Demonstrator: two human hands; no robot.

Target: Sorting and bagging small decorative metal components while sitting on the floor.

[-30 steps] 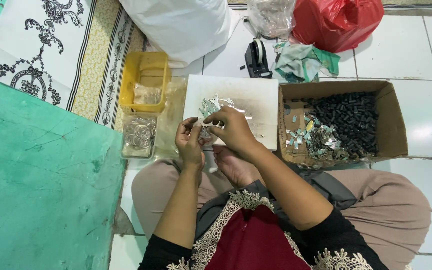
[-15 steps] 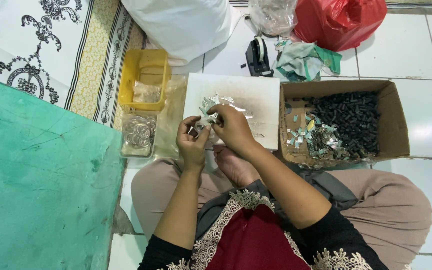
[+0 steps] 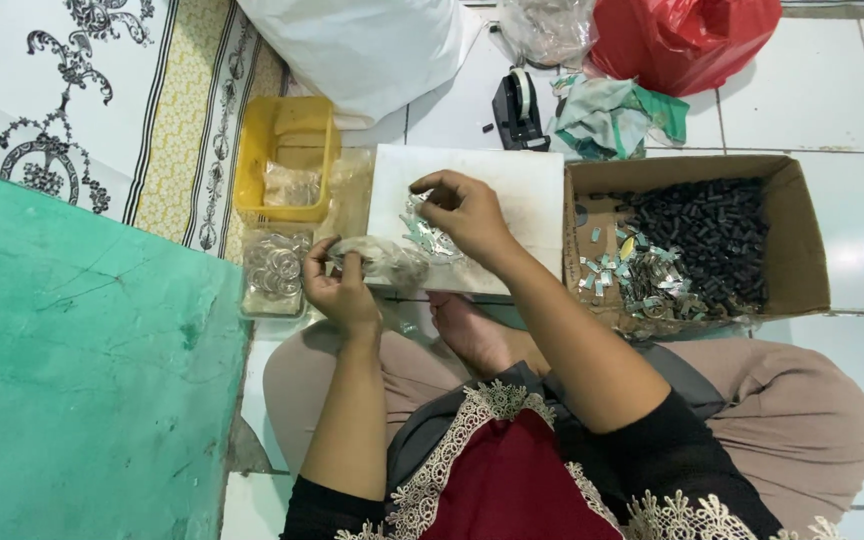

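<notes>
Left hand (image 3: 340, 290) pinches a small clear plastic bag (image 3: 384, 262) at the white board's (image 3: 512, 195) edge while right hand (image 3: 462, 215) picks silvery pieces (image 3: 422, 235) there, bagging step, next needing the bag's mouth held open.

A yellow tray (image 3: 285, 150), a red bag (image 3: 687, 40), a brown cardboard box (image 3: 797, 240), a white board (image 3: 512, 190), and a black-and-white patterned cloth (image 3: 62, 90) on white floor tiles (image 3: 802, 100).
</notes>
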